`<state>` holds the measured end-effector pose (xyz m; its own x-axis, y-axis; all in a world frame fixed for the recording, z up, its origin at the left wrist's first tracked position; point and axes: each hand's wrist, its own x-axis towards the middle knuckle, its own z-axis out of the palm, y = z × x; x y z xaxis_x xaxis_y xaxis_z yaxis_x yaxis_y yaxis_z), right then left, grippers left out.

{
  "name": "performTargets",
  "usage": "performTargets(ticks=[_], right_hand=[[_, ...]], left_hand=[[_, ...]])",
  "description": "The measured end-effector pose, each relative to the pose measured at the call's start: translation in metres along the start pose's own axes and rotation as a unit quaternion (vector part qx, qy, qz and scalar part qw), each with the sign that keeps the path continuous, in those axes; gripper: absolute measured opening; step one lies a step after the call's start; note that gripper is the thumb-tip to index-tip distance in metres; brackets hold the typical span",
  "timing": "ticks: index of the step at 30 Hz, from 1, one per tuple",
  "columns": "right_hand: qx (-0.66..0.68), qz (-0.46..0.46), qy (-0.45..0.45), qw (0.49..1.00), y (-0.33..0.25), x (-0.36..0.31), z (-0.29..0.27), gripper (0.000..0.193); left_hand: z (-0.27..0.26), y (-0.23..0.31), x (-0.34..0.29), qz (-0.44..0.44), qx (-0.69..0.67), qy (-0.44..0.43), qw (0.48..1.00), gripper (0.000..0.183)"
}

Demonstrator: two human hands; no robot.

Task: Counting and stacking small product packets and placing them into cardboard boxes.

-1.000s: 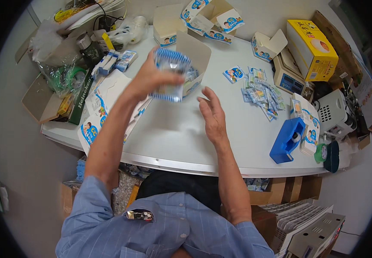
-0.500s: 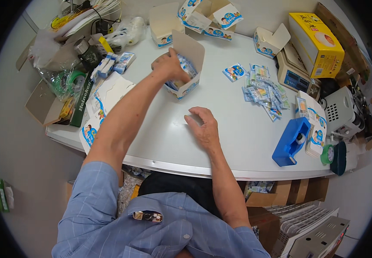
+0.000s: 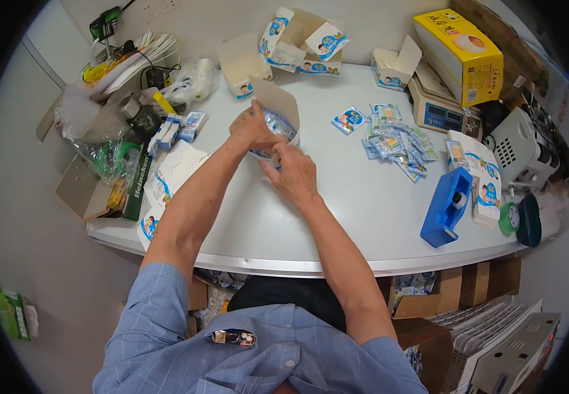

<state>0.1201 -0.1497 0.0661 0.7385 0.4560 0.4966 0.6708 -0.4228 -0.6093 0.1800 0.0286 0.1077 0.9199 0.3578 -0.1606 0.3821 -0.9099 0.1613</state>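
A small white carton (image 3: 280, 100) stands with its lid raised in the middle of the table, full of blue-and-white sachets (image 3: 278, 124). My left hand (image 3: 251, 129) grips it from the left, thumb up along the rim and fingers bent over the front, where they hide part of the contents. At the front right corner, my right hand (image 3: 295, 175) has its fingers curled against the carton, the thumb lower on the front side. Right of the carton lies a heap of loose sachets (image 3: 396, 141), with a single blue-and-white packet (image 3: 348, 121) beside it.
Several open cartons (image 3: 318, 67) stand along the back wall. On the right are a scale (image 3: 437, 113) beneath a yellow box (image 3: 465, 56), a blue tape dispenser (image 3: 443, 213) and flat cartons (image 3: 485, 177). The left side holds more flat cartons (image 3: 178, 164), a dark jar (image 3: 138, 118) and plastic bags.
My right hand has moved up and left from the bare table to the carton's front corner. My left hand has drawn back from inside the carton to its left and front edge.
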Motion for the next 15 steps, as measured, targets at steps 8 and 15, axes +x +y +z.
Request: performTargets(ticks=[8, 15], right_hand=[[0.056, -0.026, 0.060, 0.996, 0.011, -0.007, -0.003, 0.014], [0.004, -0.026, 0.053, 0.998, 0.036, -0.039, -0.052, 0.015]], left_hand=[[0.011, 0.003, -0.052, 0.151, -0.039, 0.198, 0.968, 0.104], [0.006, 0.031, -0.105, 0.266, -0.131, 0.273, 0.915, 0.055]])
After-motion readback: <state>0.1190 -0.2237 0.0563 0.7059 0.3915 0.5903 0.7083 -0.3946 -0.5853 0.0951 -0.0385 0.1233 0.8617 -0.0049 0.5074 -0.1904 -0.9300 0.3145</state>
